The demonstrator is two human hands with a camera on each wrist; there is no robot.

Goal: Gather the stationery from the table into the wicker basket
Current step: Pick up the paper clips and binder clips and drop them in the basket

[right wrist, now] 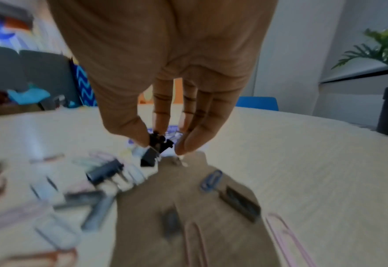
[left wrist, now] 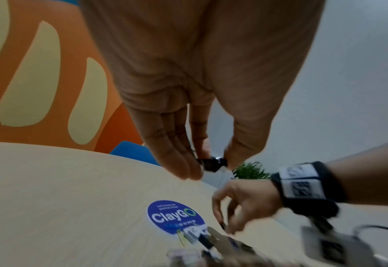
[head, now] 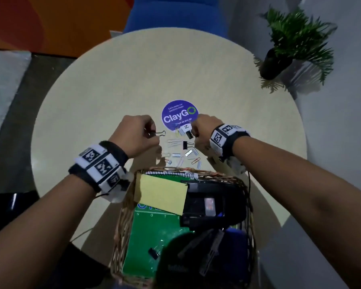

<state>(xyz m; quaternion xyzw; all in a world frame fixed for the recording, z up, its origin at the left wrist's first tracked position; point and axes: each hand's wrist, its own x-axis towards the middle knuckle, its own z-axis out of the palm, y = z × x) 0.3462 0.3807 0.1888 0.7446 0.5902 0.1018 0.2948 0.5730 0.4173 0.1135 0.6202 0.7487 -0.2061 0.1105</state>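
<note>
My left hand (head: 154,136) hovers above the round table (head: 133,69) and pinches a black binder clip (head: 160,133) by its body, its wire loops pointing right; the left wrist view shows that clip (left wrist: 212,163) between thumb and fingers. To the right, my right hand (head: 191,132) pinches a second black binder clip (right wrist: 158,142) just above the pile. Loose paper clips (head: 173,142), staple strips (head: 188,153) and a third binder clip (head: 184,144) lie scattered between my hands. The wicker basket (head: 121,215) stands right in front of me.
The basket holds a green notebook (head: 154,230), a yellow sticky pad (head: 161,192), a black stapler-like tool (head: 211,203) and a small binder clip (head: 153,253). A purple round sticker (head: 179,113) marks the table's middle. A potted plant (head: 290,42) stands beyond the far right edge.
</note>
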